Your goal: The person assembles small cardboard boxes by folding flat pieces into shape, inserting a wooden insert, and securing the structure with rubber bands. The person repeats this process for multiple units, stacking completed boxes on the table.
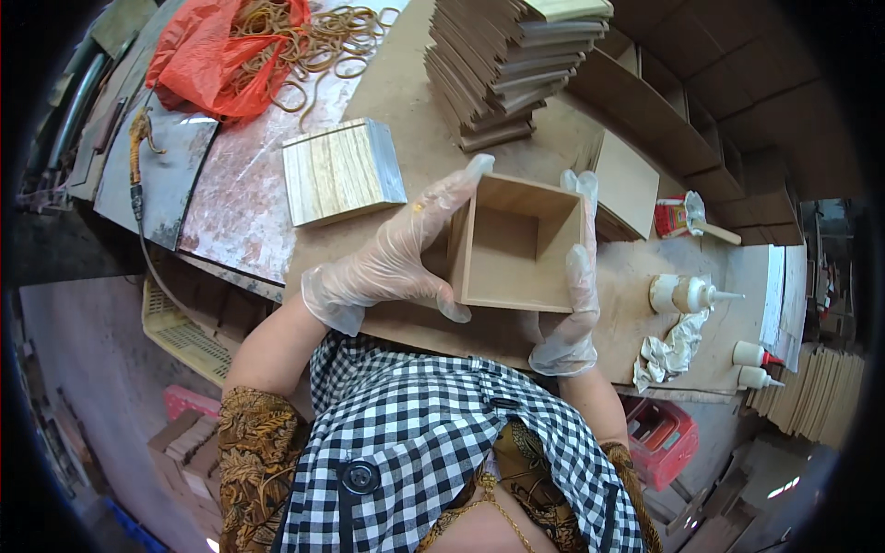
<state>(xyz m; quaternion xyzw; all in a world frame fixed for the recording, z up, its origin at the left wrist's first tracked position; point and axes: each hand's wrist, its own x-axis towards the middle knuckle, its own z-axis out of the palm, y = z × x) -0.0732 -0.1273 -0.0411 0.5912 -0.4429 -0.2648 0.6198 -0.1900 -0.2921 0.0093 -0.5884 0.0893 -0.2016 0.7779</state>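
An open-topped wooden box [525, 240], square and bare inside, is held up over the front of the workbench between my gloved hands. My right hand [576, 295] grips its right wall, with the thumb near the front rim. Against the left side lies my left hand [392, 249], thumb at the lower corner and fingers at the upper corner. Both hands wear thin clear gloves. Left of the box, a block-like wooden piece [336, 172] with pale striped grain sits on the bench.
Thin wooden boards [498, 64] are stacked at the back, with flat panels [627, 184] to their right. A red bag [217, 64] spills rubber bands [341, 41]. A glue bottle [678, 293], crumpled paper [673, 350] and small bottles [756, 355] stand right. An air gun [138, 152] lies left.
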